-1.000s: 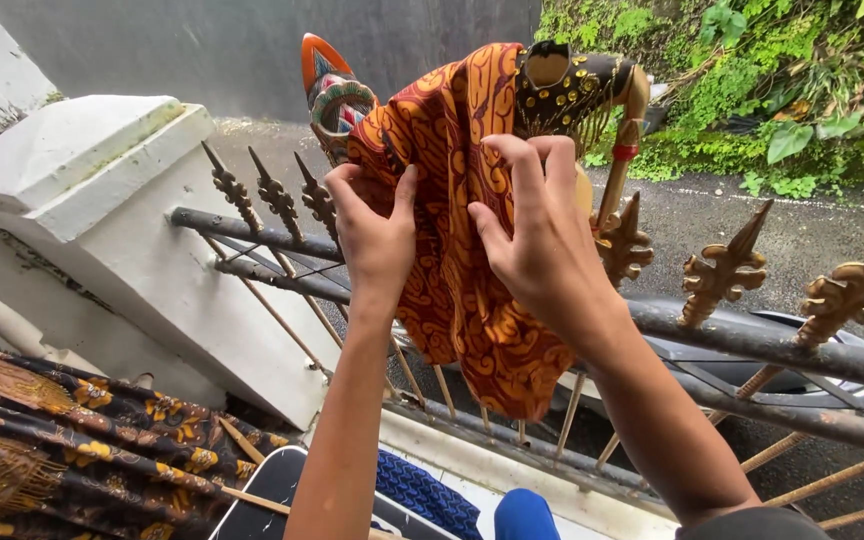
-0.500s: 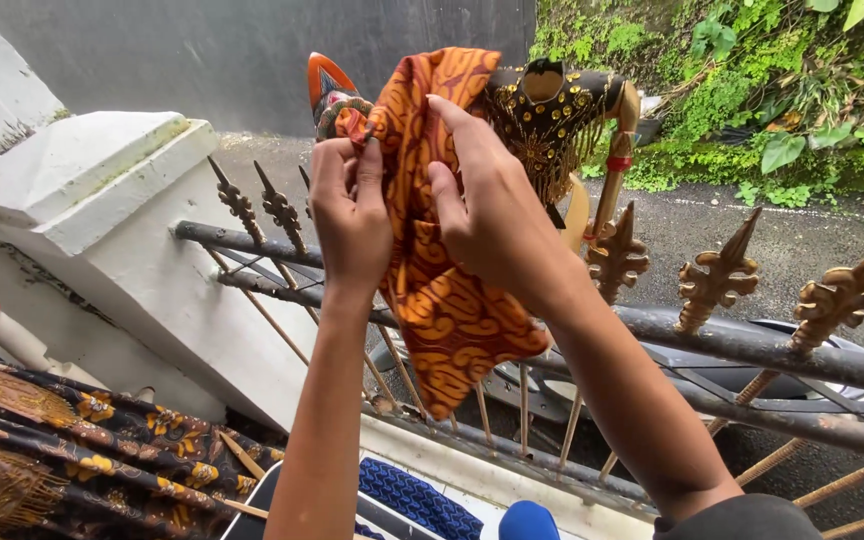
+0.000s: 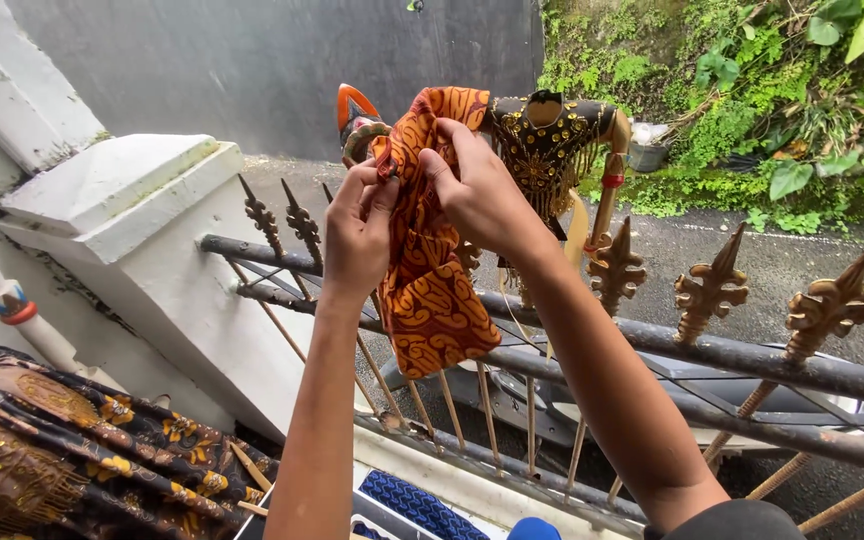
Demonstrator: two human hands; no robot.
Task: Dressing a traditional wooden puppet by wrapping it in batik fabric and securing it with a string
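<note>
At the upper centre of the frame, the left hand (image 3: 357, 232) and right hand (image 3: 482, 195) both pinch the orange batik cloth (image 3: 432, 290), which hangs over the spiked metal fence (image 3: 712, 350). A puppet torso (image 3: 547, 145) stands just behind.

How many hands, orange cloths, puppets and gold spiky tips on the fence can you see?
Hands: 2, left hand and right hand
Orange patterned cloth: 1
Puppet in black and gold top: 1
Gold fence tips in full view: 3
Total: 7
</note>
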